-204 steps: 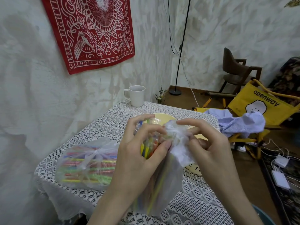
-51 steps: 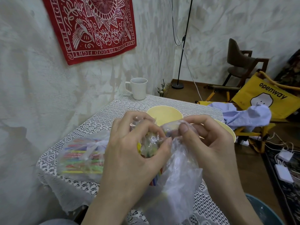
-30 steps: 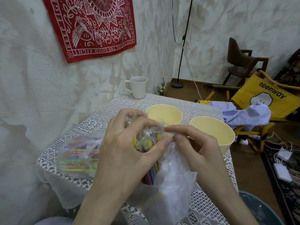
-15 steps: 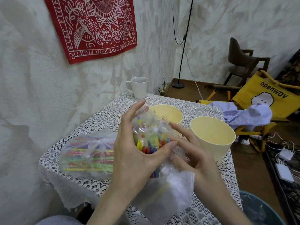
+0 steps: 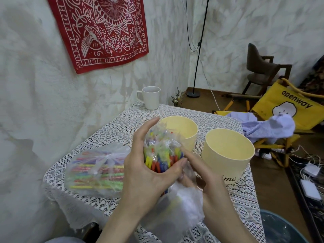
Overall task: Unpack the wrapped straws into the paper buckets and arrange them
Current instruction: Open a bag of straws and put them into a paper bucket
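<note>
A bundle of colourful wrapped straws stands upright in front of me, its top end out of a clear plastic bag. My left hand grips the bundle, thumb and fingers curled round it. My right hand holds the bag below the straws' tops, pulled down along the bundle. Two pale yellow paper buckets stand behind, one at the back and one nearer on the right. A second tied bag of straws lies on the table at the left.
The small table has a white lace cloth. A white mug stands at its far edge by the wall. A yellow folding chair with a blue shirt, a lamp pole and floor cables lie to the right. A blue bin rim shows bottom right.
The bag has been opened and pulled down, baring the straws' tops. My right hand slid lower along the bag. Both buckets are now in plain view.
</note>
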